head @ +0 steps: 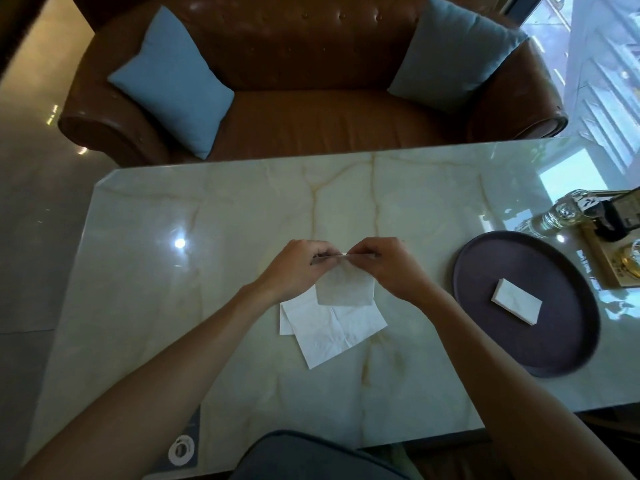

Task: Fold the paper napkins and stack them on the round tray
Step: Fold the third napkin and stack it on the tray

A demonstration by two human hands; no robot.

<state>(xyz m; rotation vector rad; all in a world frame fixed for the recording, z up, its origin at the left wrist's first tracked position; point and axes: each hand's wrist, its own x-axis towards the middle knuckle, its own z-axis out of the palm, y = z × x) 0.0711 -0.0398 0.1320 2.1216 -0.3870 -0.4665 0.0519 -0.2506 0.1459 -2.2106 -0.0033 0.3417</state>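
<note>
My left hand (298,268) and my right hand (386,266) pinch the top edge of a white paper napkin (344,287), which hangs folded above the marble table (207,237). Under it lie loose unfolded napkins (329,332), flat on the table. To the right sits the dark round tray (485,289). On the tray rests a small stack of folded napkins (516,301).
A glass bottle (562,213) and a dark holder (623,213) stand on a wooden board (602,261) at the far right. A brown leather sofa (311,123) with two blue cushions faces the table's far edge. A white sticker (180,449) is at the near left edge.
</note>
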